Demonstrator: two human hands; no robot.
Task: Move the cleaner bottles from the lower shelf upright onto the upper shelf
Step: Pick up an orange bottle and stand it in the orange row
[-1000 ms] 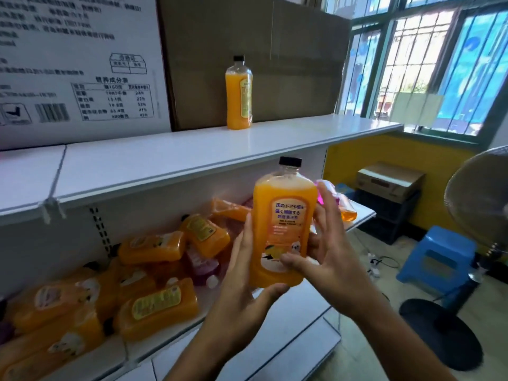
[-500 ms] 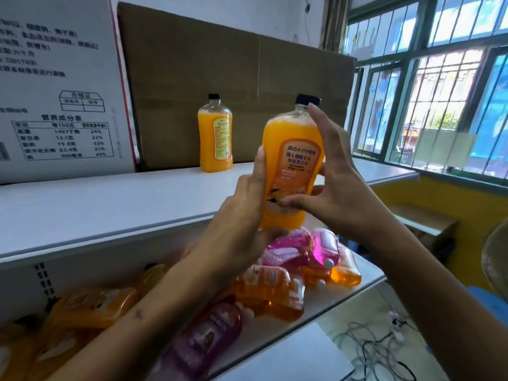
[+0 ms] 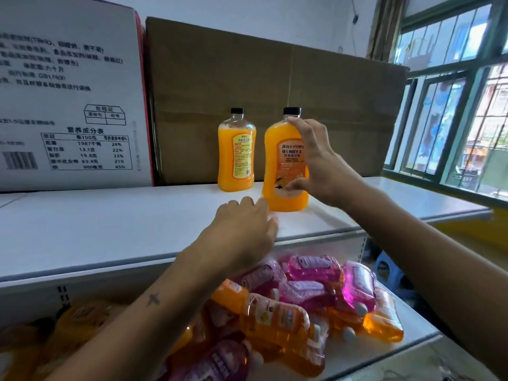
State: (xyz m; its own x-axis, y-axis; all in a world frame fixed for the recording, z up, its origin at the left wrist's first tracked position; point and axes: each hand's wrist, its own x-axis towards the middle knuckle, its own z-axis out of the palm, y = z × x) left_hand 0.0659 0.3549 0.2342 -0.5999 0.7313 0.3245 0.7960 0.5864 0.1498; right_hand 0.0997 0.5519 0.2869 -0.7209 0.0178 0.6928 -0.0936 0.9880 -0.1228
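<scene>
An orange cleaner bottle (image 3: 283, 166) with a black cap stands upright on the white upper shelf (image 3: 115, 226). My right hand (image 3: 316, 160) grips its right side, fingers at the shoulder and thumb low on the label. My left hand (image 3: 242, 232) hovers just left of the bottle's base, off it, fingers relaxed and holding nothing. A second orange bottle (image 3: 236, 155) stands upright behind and to the left, against the cardboard. On the lower shelf (image 3: 384, 350) lie several orange and pink bottles (image 3: 310, 290) in a heap.
A white printed carton (image 3: 68, 100) and a brown cardboard box (image 3: 275, 83) stand at the back of the upper shelf. A barred window (image 3: 467, 105) is at the right. A blue stool (image 3: 390, 273) shows on the floor beyond the shelf's end.
The orange bottle, held in the air by both hands, now stands on the upper shelf beside the other bottle. My left hand has let go and dropped low; my right hand still holds it.
</scene>
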